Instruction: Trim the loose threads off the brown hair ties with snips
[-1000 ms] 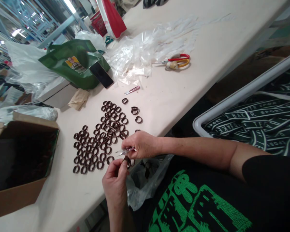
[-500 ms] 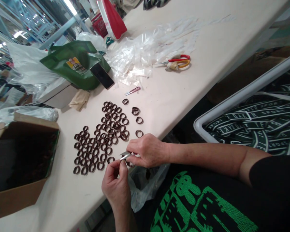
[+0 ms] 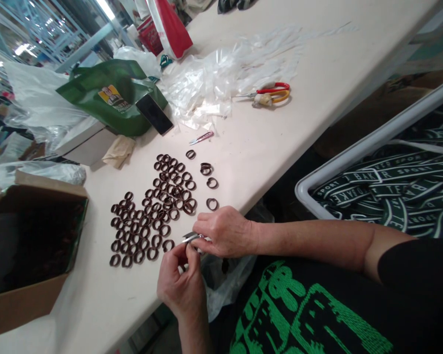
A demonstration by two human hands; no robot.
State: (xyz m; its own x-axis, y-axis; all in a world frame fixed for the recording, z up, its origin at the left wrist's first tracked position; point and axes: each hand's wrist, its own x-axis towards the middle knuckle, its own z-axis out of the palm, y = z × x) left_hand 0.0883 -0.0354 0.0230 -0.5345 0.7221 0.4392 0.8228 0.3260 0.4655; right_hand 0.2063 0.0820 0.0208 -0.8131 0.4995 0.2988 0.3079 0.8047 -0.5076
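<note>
My right hand (image 3: 223, 232) is closed around a pair of thread snips (image 3: 190, 237), whose blades point left, just above the table's near edge. Against the blade tips, my left hand (image 3: 182, 275) pinches thumb and forefinger together. Whatever lies between those fingers is mostly hidden, with only a small dark bit showing. Beyond both hands spreads a cluster of dark brown loops (image 3: 163, 196), standing on edge in rough rows. A few loose loops (image 3: 212, 203) sit apart on the right of the cluster.
Pink-handled snips (image 3: 202, 138) and red-and-yellow scissors (image 3: 273, 93) lie farther back on the table (image 3: 266, 142). Clear plastic (image 3: 206, 78), a phone (image 3: 155, 114) and a green bag (image 3: 114, 98) are behind. An open cardboard box (image 3: 33, 300) stands left; a white-rimmed bin (image 3: 306, 196) of printed straps is right.
My left hand has shifted slightly right and turned a little, its fingertips still by the blades. The snips' blades look closer together. My right hand has barely moved.
</note>
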